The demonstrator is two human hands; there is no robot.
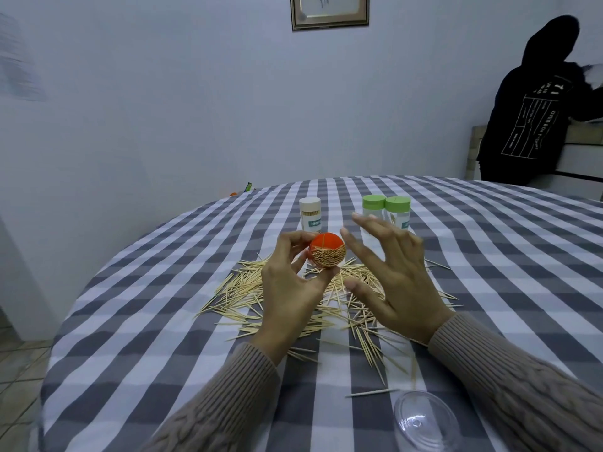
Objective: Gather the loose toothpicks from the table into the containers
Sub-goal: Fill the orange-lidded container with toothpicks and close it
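toothpicks (329, 256) fill the orange container (326, 252) pinched by left hand (290, 288); right hand (394, 275) spread, holding nothing.

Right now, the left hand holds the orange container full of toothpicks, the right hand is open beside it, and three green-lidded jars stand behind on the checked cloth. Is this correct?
Not quite: the head view shows only two green-lidded jars; the third jar behind has a white lid. The rest holds: the left hand holds the orange container full of toothpicks, and the right hand is open beside it.
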